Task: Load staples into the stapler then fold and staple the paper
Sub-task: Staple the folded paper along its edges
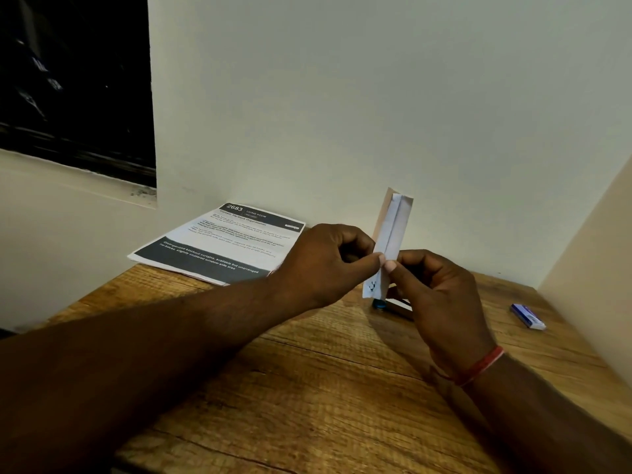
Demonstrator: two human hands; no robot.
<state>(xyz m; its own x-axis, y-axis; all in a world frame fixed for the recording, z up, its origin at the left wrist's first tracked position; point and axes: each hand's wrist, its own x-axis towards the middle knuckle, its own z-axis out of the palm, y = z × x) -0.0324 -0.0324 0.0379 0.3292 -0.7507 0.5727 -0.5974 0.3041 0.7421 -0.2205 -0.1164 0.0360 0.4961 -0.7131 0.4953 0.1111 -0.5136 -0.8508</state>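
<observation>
Nearest the camera, two bare forearms cross the wooden table from its near edge toward the middle. The right wrist wears a red thread band.

Above the middle of the table, both hands meet around a folded paper, a narrow white strip held upright and clear of the tabletop, with a small dark ink mark near its lower end. The left hand has its fingers curled in, thumb and forefinger pinching the strip's left edge. The right hand is curled the same way, its thumb tip pressed on the strip's right edge, just beside the left thumb.

Just behind and below the strip, partly hidden by the right hand, a small item with a blue end lies on the table; it may be the stapler, though too little shows to be sure.

Farther right, near the table's right edge, lies a small blue and white staple box, well apart from the hands.

At the far left corner, against the wall, rests a printed sheet with dark bands and the number 2683.
</observation>
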